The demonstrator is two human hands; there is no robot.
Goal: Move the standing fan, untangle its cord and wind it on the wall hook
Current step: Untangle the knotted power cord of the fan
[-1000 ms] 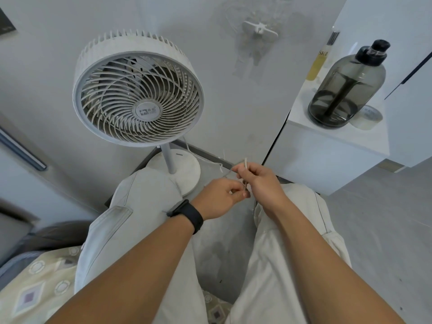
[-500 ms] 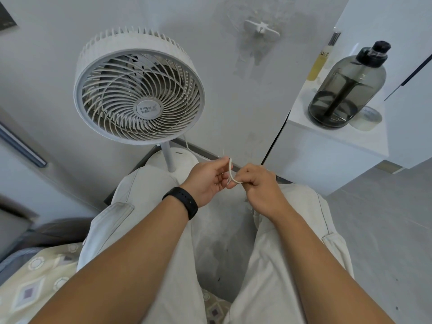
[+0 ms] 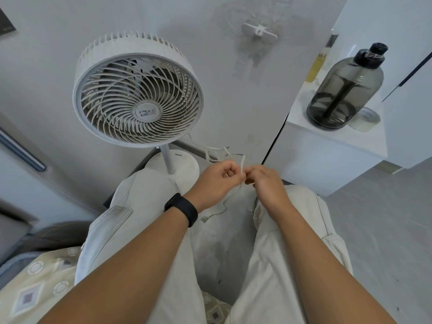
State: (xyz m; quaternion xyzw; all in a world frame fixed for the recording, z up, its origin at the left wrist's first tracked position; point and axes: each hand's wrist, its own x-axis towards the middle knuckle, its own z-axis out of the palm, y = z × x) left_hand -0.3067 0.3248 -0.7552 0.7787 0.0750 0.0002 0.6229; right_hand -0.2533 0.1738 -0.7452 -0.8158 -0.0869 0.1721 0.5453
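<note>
Fan [image 3: 138, 90] at 11 o'clock: matt white plastic, ribbed grille, slightly dusty look. Cord [image 3: 243, 161]: thin, smooth white plastic sheath. Wall hook [image 3: 259, 32] at 12 o'clock: white plastic, on a matt painted wall with rough, scuffed patches. Bottle [image 3: 346, 90] at 2 o'clock: smoky translucent plastic, glossy, black cap. Cabinet [image 3: 327, 160]: smooth white laminate, satin. Trousers [image 3: 280, 253]: pale woven cloth, matt. Wristband [image 3: 182, 209]: matt black rubber. Floor [image 3: 385, 230]: grey, matt, smooth.

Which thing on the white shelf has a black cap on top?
The big smoky grey bottle has the black cap. The yellow bottle behind it is slim and pale, and the little round jar beside it is low and whitish.
</note>
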